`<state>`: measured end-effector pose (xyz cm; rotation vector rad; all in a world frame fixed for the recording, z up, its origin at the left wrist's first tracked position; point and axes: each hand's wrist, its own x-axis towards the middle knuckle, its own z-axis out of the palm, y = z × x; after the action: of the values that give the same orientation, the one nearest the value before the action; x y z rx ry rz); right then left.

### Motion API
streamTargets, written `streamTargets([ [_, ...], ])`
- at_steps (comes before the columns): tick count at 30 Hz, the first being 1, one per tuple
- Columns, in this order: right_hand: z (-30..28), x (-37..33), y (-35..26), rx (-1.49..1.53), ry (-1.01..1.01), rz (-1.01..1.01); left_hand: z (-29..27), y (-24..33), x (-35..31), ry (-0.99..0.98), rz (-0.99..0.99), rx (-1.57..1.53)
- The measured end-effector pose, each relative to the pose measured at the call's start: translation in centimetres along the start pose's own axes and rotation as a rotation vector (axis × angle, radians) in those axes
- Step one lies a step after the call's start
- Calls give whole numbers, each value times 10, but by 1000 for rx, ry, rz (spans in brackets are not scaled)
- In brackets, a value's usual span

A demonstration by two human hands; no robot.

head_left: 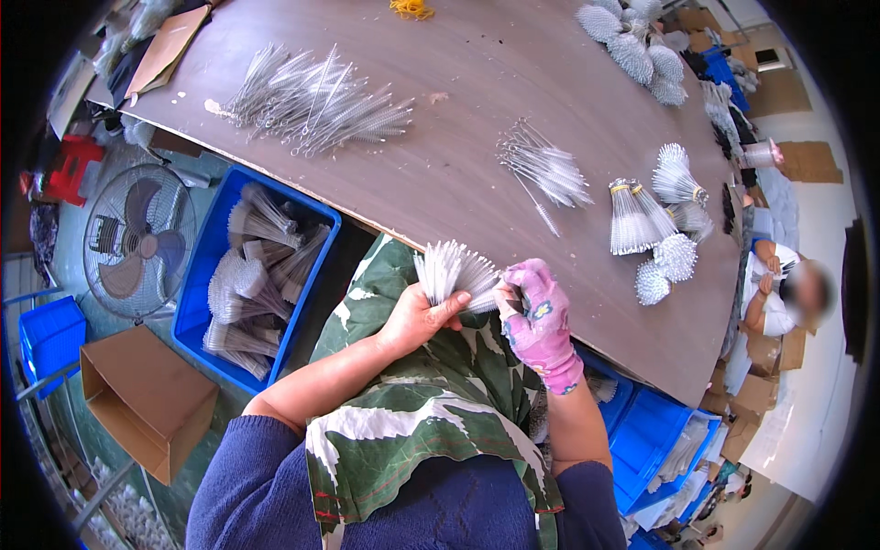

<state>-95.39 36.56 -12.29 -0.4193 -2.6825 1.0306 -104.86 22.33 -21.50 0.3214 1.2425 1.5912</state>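
Observation:
My left hand [422, 316], bare, is wrapped round a bunch of thin wire brushes with white bristles [449, 273], held above my lap by the table edge. The bristle ends fan upward and to the right. Against the right side of that bunch is my right hand [539, 325], in a pink floral glove. Its fingers are curled in and closed; what they pinch is too small to make out. On the table beyond lie a loose small pile of the same brushes [550, 170] and a larger heap [316, 101] to the left.
Tied brush bundles [642, 225] lie on the table [440, 165] at right, with more [637, 50] at the far right. A blue crate [188, 316] full of bundles stands at left, near a fan [142, 243] and a cardboard box [151, 403]. Another person [779, 284] sits far right.

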Motion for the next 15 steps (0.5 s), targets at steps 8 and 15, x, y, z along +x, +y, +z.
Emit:
streamTargets([
  [8,-32,30,11,734,792,347,-5,-2,-1,13,-2,110],
  [15,-11,5,54,717,703,522,-6,-3,3,0,-11,22],
])
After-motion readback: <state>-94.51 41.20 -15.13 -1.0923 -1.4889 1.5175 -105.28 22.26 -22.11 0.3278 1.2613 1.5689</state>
